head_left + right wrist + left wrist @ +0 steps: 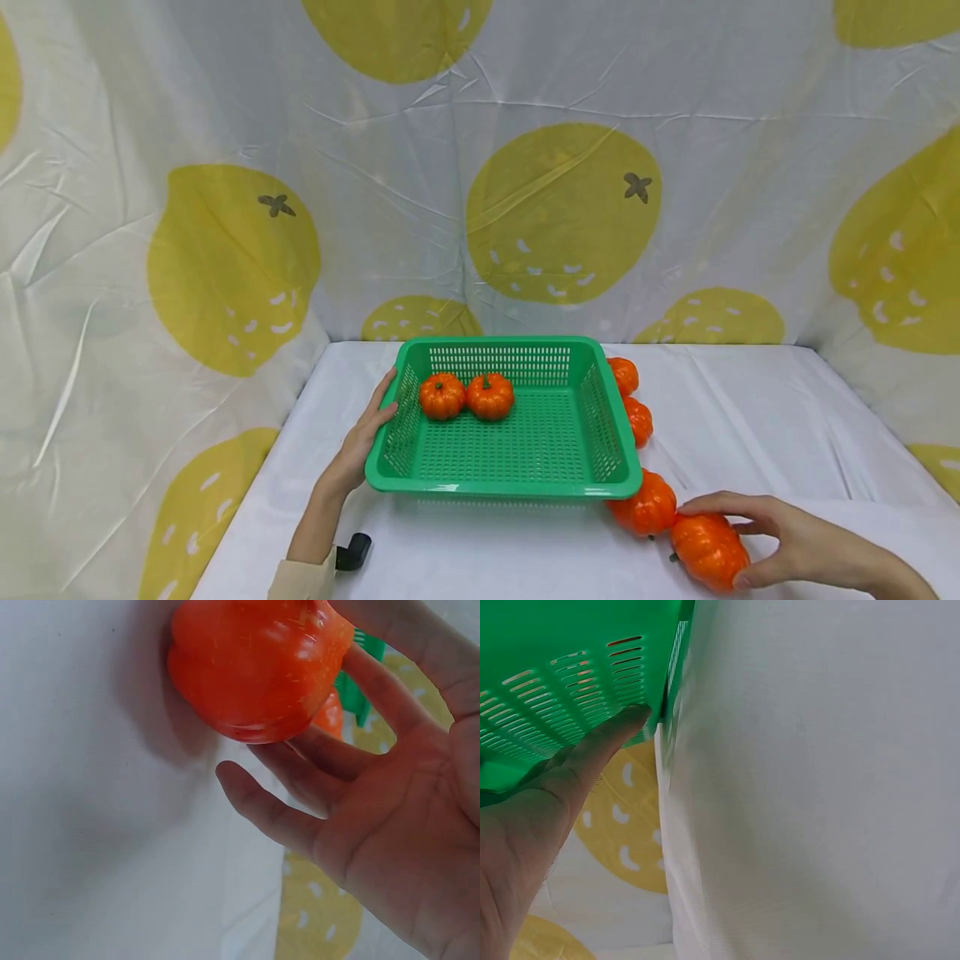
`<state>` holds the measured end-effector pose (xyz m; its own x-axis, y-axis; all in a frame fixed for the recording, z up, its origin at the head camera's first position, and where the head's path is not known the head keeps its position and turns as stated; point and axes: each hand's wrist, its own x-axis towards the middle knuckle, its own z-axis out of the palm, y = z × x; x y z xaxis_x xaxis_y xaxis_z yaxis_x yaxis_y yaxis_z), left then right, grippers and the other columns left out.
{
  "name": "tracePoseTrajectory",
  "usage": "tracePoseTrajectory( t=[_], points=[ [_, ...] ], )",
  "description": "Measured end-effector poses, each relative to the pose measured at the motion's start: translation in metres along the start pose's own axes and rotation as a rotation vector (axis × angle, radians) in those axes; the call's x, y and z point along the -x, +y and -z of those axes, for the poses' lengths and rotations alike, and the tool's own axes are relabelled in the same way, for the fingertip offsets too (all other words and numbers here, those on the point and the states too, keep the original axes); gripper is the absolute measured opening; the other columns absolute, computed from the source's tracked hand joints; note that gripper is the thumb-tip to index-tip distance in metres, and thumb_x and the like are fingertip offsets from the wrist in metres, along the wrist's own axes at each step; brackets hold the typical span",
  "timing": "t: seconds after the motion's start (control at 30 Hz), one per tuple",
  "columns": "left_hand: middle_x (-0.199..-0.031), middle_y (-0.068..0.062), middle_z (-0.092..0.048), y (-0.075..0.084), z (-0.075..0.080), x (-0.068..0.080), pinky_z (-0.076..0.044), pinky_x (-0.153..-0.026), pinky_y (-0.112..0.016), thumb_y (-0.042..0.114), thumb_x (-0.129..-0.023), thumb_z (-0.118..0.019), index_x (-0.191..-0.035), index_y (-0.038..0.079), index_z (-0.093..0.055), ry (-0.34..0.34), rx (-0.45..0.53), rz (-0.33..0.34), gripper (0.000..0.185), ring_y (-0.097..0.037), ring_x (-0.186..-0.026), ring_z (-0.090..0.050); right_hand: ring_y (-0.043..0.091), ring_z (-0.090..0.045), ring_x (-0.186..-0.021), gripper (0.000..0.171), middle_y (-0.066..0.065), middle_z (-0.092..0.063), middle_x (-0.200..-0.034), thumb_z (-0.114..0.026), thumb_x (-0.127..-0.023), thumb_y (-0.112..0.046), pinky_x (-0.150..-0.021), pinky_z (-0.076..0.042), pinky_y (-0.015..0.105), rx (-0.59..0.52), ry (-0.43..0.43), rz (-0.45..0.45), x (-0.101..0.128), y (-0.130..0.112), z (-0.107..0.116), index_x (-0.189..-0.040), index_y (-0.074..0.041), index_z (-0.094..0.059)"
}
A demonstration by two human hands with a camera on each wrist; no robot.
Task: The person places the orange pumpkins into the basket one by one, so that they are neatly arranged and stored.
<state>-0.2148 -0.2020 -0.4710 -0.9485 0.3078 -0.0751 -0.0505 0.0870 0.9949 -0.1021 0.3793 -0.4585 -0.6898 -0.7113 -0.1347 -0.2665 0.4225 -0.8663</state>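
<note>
A green plastic basket with slotted walls stands on the white cloth. Inside it, towards the back left, two small orange pumpkins sit side by side. My left hand holds the basket's left side, thumb at the rim and fingers along the outer wall; the left wrist view shows a straight finger against the slots. At the front right, my right hand grips an orange pumpkin, thumb and fingers on opposite sides. In the right wrist view that pumpkin is partly cut off, and the little finger stands apart from it.
Three more pumpkins line the basket's right side, the front one close to the gripped pumpkin. A black object shows by the left forearm. White cloth walls printed with yellow lemons enclose the back and sides.
</note>
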Motion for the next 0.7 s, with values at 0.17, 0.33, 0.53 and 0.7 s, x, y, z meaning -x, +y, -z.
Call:
tracePoseTrajectory(
  t=[0.17,0.33,0.53,0.7],
  points=[
    [-0.176,0.004,0.006,0.0003,-0.0008,0.0009,-0.026,-0.115,-0.039,0.038,-0.113,-0.034,-0.165,0.045,-0.006,0.008,0.002,0.008,0.060,-0.030,-0.156,-0.010,-0.008,-0.051,-0.123,0.059,-0.010,-0.062,-0.143,-0.077,-0.092,-0.010,-0.086,-0.050,0.018,0.059,0.029,0.011,-0.0016,0.0015,-0.0009,-0.147,-0.015,-0.056],
    [-0.176,0.003,0.006,0.0004,-0.0006,0.0014,-0.027,-0.114,-0.038,0.038,-0.113,-0.034,-0.165,0.045,-0.005,0.008,0.001,0.006,0.060,-0.030,-0.156,-0.011,-0.009,-0.052,-0.121,0.060,-0.016,-0.061,-0.143,-0.078,-0.092,-0.011,-0.086,-0.050,0.018,0.064,0.044,-0.004,-0.0012,0.0046,-0.0014,-0.147,-0.015,-0.056],
    [-0.176,0.003,0.005,0.0006,0.0003,0.0006,-0.029,-0.113,-0.037,0.039,-0.113,-0.034,-0.165,0.044,-0.005,0.004,0.001,-0.002,0.060,-0.030,-0.155,-0.013,-0.009,-0.054,-0.119,0.060,-0.021,-0.060,-0.142,-0.078,-0.092,-0.013,-0.087,-0.050,0.016,0.055,0.054,-0.040,-0.0017,0.0050,-0.0026,-0.147,-0.015,-0.056],
    [-0.176,0.002,0.005,0.0007,0.0001,0.0006,-0.032,-0.110,-0.035,0.038,-0.113,-0.033,-0.166,0.044,-0.006,0.000,0.002,0.000,0.060,-0.031,-0.153,-0.016,-0.010,-0.054,-0.117,0.057,-0.022,-0.060,-0.141,-0.077,-0.092,-0.014,-0.086,-0.050,0.017,0.052,0.053,-0.058,-0.0019,0.0037,-0.0030,-0.146,-0.017,-0.057]
  ],
)
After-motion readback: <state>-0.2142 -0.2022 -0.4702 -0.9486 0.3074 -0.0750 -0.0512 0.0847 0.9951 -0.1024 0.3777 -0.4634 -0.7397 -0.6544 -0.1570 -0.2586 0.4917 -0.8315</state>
